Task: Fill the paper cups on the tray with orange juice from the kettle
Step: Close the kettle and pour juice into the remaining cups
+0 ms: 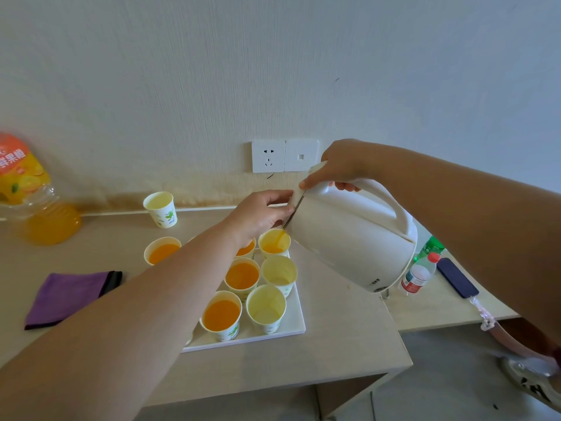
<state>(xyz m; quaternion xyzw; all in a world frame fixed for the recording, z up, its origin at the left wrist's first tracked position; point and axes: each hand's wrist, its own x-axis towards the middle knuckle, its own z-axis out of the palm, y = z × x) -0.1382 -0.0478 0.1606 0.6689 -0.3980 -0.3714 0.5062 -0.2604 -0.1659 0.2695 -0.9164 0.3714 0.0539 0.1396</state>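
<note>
The right hand [340, 170] gripped the tilted kettle [349, 241] with fingers curled round its handle, the left hand [259, 214] pinched the lid [299, 198] at its 3 o'clock, and juice ran into the paper cup [274, 243] at the tray's [293, 325] 1 o'clock corner, at 6 o'clock of the left fingertips.

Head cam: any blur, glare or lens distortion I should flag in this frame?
Head view: soft, even light, with no hard glare on the white kettle. In the centre of the head view, the cups on the tray are sharp. The juice bottle at the left edge is smeared. Wide-angle stretch bows the edges of the table and swells the left forearm toward the corner.
</note>
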